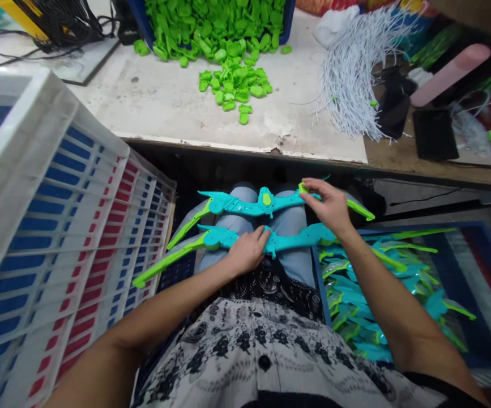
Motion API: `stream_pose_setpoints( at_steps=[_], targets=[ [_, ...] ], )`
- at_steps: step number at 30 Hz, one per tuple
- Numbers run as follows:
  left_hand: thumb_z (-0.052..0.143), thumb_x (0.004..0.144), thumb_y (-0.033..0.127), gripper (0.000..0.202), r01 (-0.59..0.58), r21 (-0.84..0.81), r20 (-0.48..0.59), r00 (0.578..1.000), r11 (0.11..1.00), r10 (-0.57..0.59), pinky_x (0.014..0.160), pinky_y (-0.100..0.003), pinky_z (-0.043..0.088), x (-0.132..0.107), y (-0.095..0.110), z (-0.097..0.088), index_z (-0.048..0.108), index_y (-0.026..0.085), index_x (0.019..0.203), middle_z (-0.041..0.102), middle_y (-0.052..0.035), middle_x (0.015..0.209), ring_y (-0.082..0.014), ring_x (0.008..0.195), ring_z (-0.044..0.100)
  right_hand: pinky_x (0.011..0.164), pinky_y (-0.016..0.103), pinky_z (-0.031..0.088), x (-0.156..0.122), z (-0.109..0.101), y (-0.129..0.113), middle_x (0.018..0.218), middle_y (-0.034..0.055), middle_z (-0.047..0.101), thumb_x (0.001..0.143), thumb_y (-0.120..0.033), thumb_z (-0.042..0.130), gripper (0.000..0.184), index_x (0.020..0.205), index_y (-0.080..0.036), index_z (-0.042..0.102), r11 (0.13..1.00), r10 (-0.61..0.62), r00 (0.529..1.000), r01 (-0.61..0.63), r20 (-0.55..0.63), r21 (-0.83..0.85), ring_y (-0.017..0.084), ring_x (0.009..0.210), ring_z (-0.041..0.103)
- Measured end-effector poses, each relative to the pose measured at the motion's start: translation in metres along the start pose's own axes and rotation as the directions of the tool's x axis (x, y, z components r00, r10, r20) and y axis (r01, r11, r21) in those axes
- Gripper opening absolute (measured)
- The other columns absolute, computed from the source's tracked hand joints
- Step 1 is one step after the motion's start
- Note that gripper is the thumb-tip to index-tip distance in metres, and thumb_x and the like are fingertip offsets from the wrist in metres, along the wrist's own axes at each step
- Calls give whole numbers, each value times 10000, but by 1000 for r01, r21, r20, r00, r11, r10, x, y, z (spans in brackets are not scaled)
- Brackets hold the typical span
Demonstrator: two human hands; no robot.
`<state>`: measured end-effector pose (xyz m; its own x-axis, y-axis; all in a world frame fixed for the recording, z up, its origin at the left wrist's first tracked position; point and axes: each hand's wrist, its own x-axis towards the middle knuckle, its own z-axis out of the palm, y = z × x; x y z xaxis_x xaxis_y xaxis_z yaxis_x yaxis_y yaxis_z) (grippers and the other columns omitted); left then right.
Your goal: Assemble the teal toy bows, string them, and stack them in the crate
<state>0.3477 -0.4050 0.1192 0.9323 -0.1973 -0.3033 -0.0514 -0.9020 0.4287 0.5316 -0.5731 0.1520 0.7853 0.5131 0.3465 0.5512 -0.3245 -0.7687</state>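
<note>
Teal toy bows with lime-green tips, bright green small parts, white cords, black-and-white floral-patterned garment, blue-and-red-striped white crate.

Left hand lies palm-down, fingers curled; right hand, just beyond it, pinches with bent wrist.

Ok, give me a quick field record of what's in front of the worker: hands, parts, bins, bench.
left hand: rests on the middle of the near toy bow lying across the lap
right hand: pinches a green piece at the far toy bow
blue bin: on the right, holds more bows
crate: white, on the left
bench: carries a green parts pile and white cords
</note>
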Motion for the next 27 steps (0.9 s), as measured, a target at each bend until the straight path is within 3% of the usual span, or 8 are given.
stream_pose_setpoints(
  at_steps=[3, 6, 10, 13, 19, 24, 27],
  targets=[
    [598, 778, 376, 455, -10, -238, 116, 992, 971, 39, 739, -316, 442, 23, -18, -34, 542, 140, 1163, 649, -101, 1014, -244, 877, 606, 887, 395, 503, -38, 1, -19, 1100, 74, 661, 790, -301, 650, 204, 973, -212, 662, 1000, -22, 998, 21, 64, 13, 220, 1012, 618],
    [564, 768, 549, 445, 35, -505, 258, 960, 862, 112, 672, -282, 424, 41, -39, -49, 648, 133, 905, 651, -50, 796, -195, 733, 594, 922, 416, 485, -75, 13, -31, 1146, 80, 643, 804, -241, 638, 255, 1059, -229, 635, 989, -146, 982, 149, 123, -21, 222, 1055, 599],
    [526, 754, 634, 518, 243, -787, 370, 921, 567, 119, 627, -278, 444, 55, -57, -29, 630, 131, 826, 638, -41, 755, -158, 651, 583, 907, 412, 489, -111, 45, -25, 1155, 99, 641, 828, -180, 601, 302, 1128, -200, 601, 955, -278, 945, 291, 174, -52, 213, 1083, 579],
    [577, 702, 660, 535, 302, -838, 382, 919, 454, 94, 620, -284, 461, 58, -63, -13, 611, 136, 805, 622, -28, 734, -154, 643, 576, 897, 417, 475, -119, 65, -14, 1148, 83, 652, 835, -191, 599, 281, 1115, -198, 611, 939, -303, 934, 327, 192, -107, 219, 1106, 564],
    [527, 717, 696, 611, 295, -839, 388, 914, 458, 121, 604, -296, 443, 58, -65, -12, 606, 107, 859, 605, -46, 723, -161, 618, 560, 934, 436, 394, -118, 78, -11, 1143, 52, 663, 861, -231, 578, 202, 1057, -221, 630, 925, -273, 941, 314, 202, -214, 228, 1157, 543],
    [631, 649, 647, 582, 116, -675, 277, 955, 728, 105, 633, -248, 368, 60, -65, -11, 616, 115, 885, 584, -18, 783, -154, 723, 511, 998, 432, 360, -123, 80, -12, 1192, 67, 630, 871, -294, 556, 339, 1203, -228, 534, 968, -150, 972, 182, 183, -174, 217, 1172, 531],
    [622, 658, 629, 557, 107, -643, 274, 957, 758, 97, 629, -243, 346, 63, -63, -11, 607, 124, 891, 565, -9, 781, -152, 728, 490, 1009, 449, 342, -119, 79, -10, 1299, 104, 541, 833, -393, 581, 551, 1327, -210, 420, 971, -1, 984, 44, 178, -237, 252, 1224, 468]
  ],
)
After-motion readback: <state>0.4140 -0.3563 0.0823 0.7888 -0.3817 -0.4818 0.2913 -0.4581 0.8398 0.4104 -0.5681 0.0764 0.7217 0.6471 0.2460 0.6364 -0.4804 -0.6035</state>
